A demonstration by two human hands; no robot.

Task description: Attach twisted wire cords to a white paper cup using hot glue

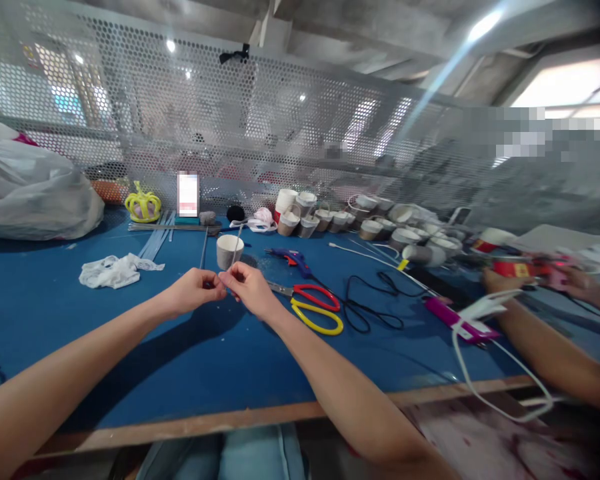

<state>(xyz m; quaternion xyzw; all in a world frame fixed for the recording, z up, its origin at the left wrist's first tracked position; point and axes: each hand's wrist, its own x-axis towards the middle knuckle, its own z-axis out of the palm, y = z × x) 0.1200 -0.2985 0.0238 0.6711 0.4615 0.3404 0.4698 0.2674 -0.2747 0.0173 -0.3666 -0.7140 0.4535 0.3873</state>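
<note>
Over the blue table, my left hand (206,288) and my right hand (245,285) meet fingertip to fingertip. Both are closed in a pinch, and whatever lies between the fingers is too small to make out. Just behind them stands a pale grey-white cup (226,252), upright, with a thin grey strand (239,241) rising in front of it. The strand's lower end runs down toward my right hand; I cannot tell whether the fingers hold it. Scissors (316,308) with one red and one yellow handle lie beside my right wrist. A blue glue gun (291,259) rests behind them.
Crumpled white fabric (114,271) and clear glue sticks (159,235) lie left. Many small cups (340,220) line the back, before a perforated metal screen (310,133). A black cord (370,307) and purple power strip (455,320) lie right, by a co-worker's arms (545,340).
</note>
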